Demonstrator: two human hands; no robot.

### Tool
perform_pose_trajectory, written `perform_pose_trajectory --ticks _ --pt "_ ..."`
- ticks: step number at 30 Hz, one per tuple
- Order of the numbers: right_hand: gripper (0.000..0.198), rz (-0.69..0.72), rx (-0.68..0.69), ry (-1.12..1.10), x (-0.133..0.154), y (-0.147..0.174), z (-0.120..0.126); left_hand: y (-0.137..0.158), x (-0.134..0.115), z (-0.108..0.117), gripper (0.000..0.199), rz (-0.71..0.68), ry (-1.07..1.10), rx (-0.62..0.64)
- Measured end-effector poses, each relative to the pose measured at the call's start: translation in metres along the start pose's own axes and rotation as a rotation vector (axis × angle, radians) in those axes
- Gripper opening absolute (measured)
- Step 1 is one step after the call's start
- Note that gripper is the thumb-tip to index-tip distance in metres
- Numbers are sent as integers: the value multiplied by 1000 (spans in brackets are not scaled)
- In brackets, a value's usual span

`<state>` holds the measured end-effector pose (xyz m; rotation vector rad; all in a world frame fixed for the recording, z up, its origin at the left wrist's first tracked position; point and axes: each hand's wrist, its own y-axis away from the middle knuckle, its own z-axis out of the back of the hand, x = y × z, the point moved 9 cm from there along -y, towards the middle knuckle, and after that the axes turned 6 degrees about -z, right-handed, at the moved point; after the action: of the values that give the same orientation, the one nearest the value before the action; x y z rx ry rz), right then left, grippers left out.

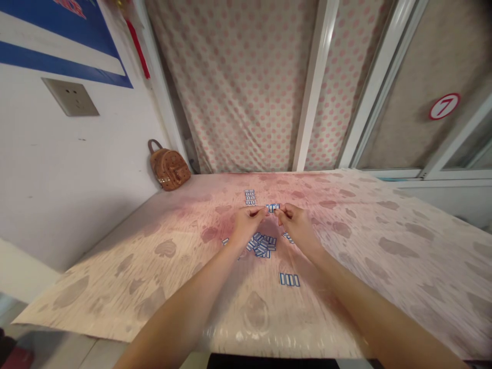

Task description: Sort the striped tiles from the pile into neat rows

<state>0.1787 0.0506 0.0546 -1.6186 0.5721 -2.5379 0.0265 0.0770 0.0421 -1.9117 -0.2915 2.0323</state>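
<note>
Between my hands, a little above the table, is a small white card strip with blue edges (272,208). My left hand (246,224) pinches its left end, and my right hand (300,228) pinches the right end. A loose pile of similar blue-edged pieces (262,245) lies below, between my forearms. Beyond my left hand, more pieces stand in a neat block (250,196). Nearer to me is a short side-by-side group (289,280). My right hand partly covers another group (288,238). The print on the pieces is too small to read.
A patterned plastic cloth (165,277) covers the table. At the back left corner, a small brown backpack (171,169) rests against the white wall. A dotted curtain (246,102) and framed glass panels rise behind the far edge.
</note>
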Motion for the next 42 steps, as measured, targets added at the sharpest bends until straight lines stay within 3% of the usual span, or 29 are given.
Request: perform_pose_trajectory --ticks 9,11,13,17,21,27,33,36,39,42 --pt "21 18 -35 58 4 2 3 -1 4 0 25 10 23 -14" --pt "16 81 -94 121 10 3 9 -1 4 1 24 24 11 -27" --pt "30 232 -119 219 24 6 11 -1 4 1 24 28 6 -27" --pt "42 497 -56 440 45 13 -2 -2 4 0 24 27 58 -12" --pt "36 538 -64 539 45 14 -7 -2 7 1 25 57 112 -21" --pt "28 555 -106 520 46 13 -4 1 11 0 27 123 210 -44" --pt "25 482 -112 396 39 11 -2 1 14 0 26 139 245 -55" --pt "32 320 -75 199 26 4 2 -1 14 1 25 123 231 -58" --pt "27 132 -17 -37 8 -3 4 -1 13 2 25 102 206 -59" --pt "25 34 56 -183 -1 -7 0 0 9 2 26 76 167 -48"
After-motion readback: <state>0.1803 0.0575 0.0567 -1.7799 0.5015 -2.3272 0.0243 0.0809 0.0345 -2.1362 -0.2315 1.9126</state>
